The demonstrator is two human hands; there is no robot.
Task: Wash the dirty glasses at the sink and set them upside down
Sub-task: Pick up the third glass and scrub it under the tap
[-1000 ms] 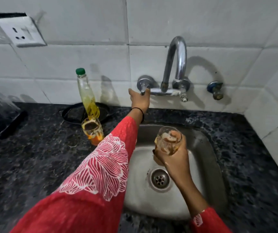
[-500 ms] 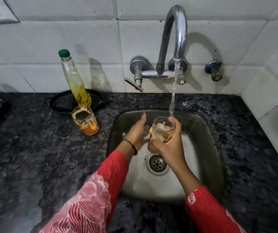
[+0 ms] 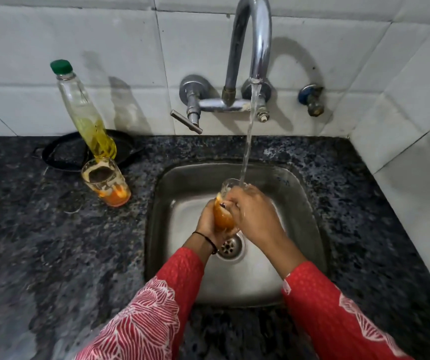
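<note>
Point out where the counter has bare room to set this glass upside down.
Bare granite: right of the sink, up to the tiled side wall; and the stretch left of it, nearer than the dirty glass. Crowded: back left, where bottle, black pan and dirty glass cluster; the sink, where left hand and right hand hold the other glass.

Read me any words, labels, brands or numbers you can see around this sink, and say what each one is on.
No text can be read in this view.
The bottle of yellow liquid shows no label.
The held glass and the glass on the counter are plain.
The tap shows no marking.
</note>
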